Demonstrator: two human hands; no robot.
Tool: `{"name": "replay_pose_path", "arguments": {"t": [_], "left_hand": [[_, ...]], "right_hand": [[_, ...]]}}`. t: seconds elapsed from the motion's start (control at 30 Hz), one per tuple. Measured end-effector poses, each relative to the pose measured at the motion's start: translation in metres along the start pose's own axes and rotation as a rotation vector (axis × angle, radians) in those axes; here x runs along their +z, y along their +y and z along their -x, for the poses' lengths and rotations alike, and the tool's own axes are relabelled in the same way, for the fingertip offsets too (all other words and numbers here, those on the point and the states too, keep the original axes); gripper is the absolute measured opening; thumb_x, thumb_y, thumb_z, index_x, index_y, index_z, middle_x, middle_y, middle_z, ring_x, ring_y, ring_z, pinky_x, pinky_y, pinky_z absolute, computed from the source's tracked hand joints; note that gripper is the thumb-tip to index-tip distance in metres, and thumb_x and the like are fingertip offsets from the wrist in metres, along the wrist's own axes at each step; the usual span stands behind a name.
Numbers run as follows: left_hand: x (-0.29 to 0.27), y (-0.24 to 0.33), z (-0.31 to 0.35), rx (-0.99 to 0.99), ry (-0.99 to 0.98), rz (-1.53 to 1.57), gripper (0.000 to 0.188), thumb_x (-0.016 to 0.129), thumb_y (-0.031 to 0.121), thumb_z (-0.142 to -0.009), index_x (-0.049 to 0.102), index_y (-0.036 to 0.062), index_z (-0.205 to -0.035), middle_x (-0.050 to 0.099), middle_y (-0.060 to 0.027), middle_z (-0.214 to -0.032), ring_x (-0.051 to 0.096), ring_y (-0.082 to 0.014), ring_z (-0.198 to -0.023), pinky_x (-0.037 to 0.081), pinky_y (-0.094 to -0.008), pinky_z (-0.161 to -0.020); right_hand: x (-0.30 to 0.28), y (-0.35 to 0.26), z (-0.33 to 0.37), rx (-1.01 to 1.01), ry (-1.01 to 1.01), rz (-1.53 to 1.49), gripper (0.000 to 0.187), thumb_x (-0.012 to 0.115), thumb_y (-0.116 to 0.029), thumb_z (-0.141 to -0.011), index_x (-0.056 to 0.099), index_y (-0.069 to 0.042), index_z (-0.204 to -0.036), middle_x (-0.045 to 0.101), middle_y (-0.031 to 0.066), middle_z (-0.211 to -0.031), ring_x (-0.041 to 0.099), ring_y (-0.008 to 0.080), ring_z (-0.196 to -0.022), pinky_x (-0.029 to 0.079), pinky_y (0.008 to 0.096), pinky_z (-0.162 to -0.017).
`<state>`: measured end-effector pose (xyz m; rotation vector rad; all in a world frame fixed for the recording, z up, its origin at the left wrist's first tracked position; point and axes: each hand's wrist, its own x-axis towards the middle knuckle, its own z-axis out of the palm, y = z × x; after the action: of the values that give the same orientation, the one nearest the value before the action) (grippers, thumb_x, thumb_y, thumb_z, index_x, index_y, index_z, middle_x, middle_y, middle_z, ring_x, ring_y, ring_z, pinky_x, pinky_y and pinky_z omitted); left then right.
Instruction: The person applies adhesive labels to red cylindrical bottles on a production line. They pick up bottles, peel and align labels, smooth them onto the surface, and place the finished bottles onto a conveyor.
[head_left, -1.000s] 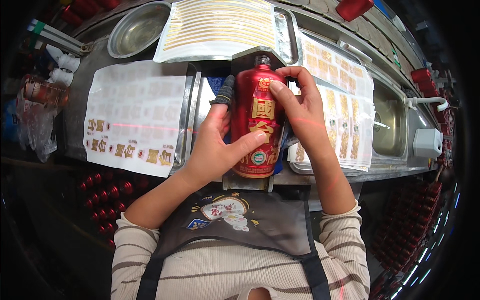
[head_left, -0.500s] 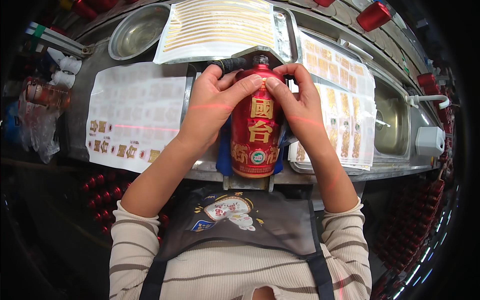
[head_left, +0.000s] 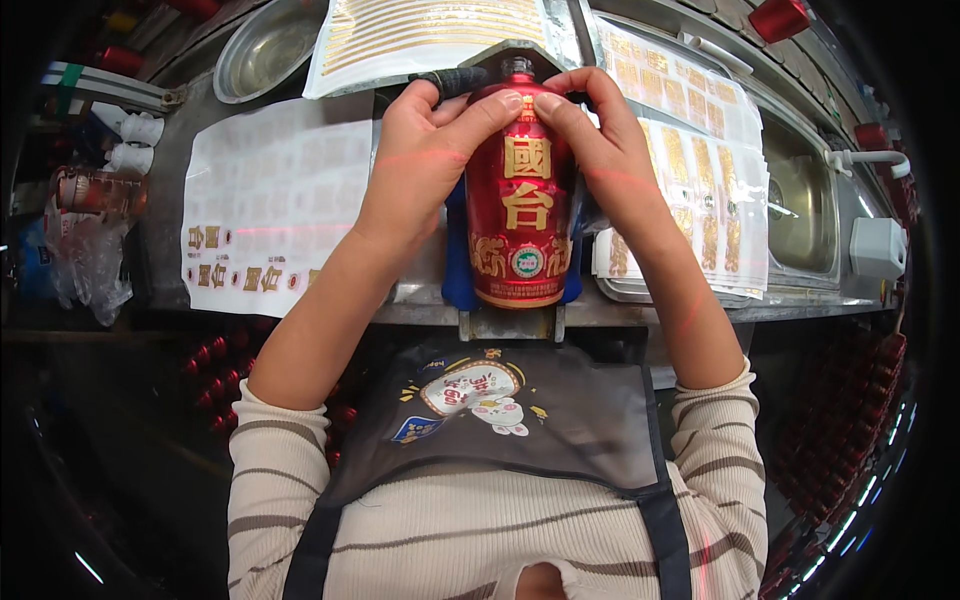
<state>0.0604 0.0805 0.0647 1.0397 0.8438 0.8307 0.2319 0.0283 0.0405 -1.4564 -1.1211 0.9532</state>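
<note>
A glossy red bottle point(head_left: 520, 215) with gold characters and a round green-and-white emblem lies on a stand, its neck pointing away from me. Blue material point(head_left: 458, 255) shows on both sides of it. My left hand point(head_left: 425, 135) grips the bottle's left shoulder, its thumb pressed on the front below the neck. Across from it, my right hand point(head_left: 600, 130) grips the other shoulder, thumb on the same spot. A small gold decal point(head_left: 527, 108) shows between the thumb tips. A dark textured piece point(head_left: 450, 82) lies along my left index finger; I cannot tell what it is.
White decal sheets point(head_left: 280, 160) lie left, more gold decal sheets point(head_left: 700, 190) right, and a gold-striped sheet point(head_left: 420, 40) behind. A metal bowl point(head_left: 265, 55) stands far left. A sink point(head_left: 800, 200) with a white tap point(head_left: 870, 158) is right. Red bottles point(head_left: 840, 440) stand below.
My view has shifted, so the bench and bottle sit higher in the picture. Both hands keep their hold on the bottle, thumbs still near the small gold decal.
</note>
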Motion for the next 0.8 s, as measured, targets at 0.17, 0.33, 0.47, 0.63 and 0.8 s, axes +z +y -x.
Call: {"name": "replay_pose_path", "arguments": {"t": [0.17, 0.33, 0.47, 0.63, 0.8], "left_hand": [[-0.003, -0.005, 0.021, -0.070, 0.009, 0.014, 0.050, 0.077, 0.016, -0.088, 0.048, -0.0042, -0.124, 0.064, -0.0181, -0.124, 0.062, -0.0197, -0.115, 0.051, -0.0307, -0.098], [-0.011, -0.030, 0.055, 0.054, -0.065, 0.012, 0.053, 0.080, 0.011, -0.085, 0.044, -0.0025, -0.122, 0.053, -0.0213, -0.140, 0.052, -0.0227, -0.130, 0.043, -0.0365, -0.109], [-0.013, -0.037, 0.054, 0.077, -0.078, -0.025, 0.049, 0.081, 0.012, -0.085, 0.044, -0.0006, -0.115, 0.054, -0.0225, -0.138, 0.052, -0.0222, -0.129, 0.043, -0.0367, -0.109], [-0.015, -0.039, 0.055, 0.070, -0.070, -0.053, 0.047, 0.080, 0.014, -0.086, 0.044, -0.0008, -0.113, 0.054, -0.0221, -0.138, 0.053, -0.0218, -0.128, 0.044, -0.0362, -0.107], [-0.015, -0.032, 0.053, 0.005, -0.053, 0.082, 0.045, 0.080, 0.018, -0.087, 0.043, -0.0001, -0.106, 0.055, -0.0215, -0.136, 0.055, -0.0208, -0.124, 0.045, -0.0342, -0.104]], "right_hand": [[-0.014, 0.003, 0.028, 0.183, -0.005, -0.147, 0.039, 0.066, -0.032, -0.094, 0.061, -0.005, -0.120, 0.064, 0.0041, -0.110, 0.058, 0.0113, -0.098, 0.047, 0.0259, -0.085], [-0.005, 0.003, 0.074, 0.207, -0.046, -0.263, 0.057, 0.072, -0.022, -0.092, 0.045, 0.001, -0.137, 0.054, 0.0131, -0.131, 0.064, 0.0095, -0.093, 0.053, 0.0247, -0.077], [-0.006, 0.007, 0.072, 0.205, -0.089, -0.325, 0.059, 0.070, -0.018, -0.092, 0.041, 0.000, -0.140, 0.049, 0.0143, -0.136, 0.065, 0.0107, -0.095, 0.053, 0.0251, -0.083], [-0.005, 0.010, 0.071, 0.131, -0.098, -0.343, 0.057, 0.068, -0.019, -0.094, 0.040, 0.000, -0.141, 0.049, 0.0145, -0.135, 0.064, 0.0132, -0.099, 0.053, 0.0262, -0.085], [-0.003, 0.010, 0.068, 0.161, -0.058, -0.319, 0.057, 0.069, -0.021, -0.094, 0.040, 0.000, -0.139, 0.054, 0.0156, -0.129, 0.064, 0.0132, -0.097, 0.054, 0.0255, -0.081]]}}
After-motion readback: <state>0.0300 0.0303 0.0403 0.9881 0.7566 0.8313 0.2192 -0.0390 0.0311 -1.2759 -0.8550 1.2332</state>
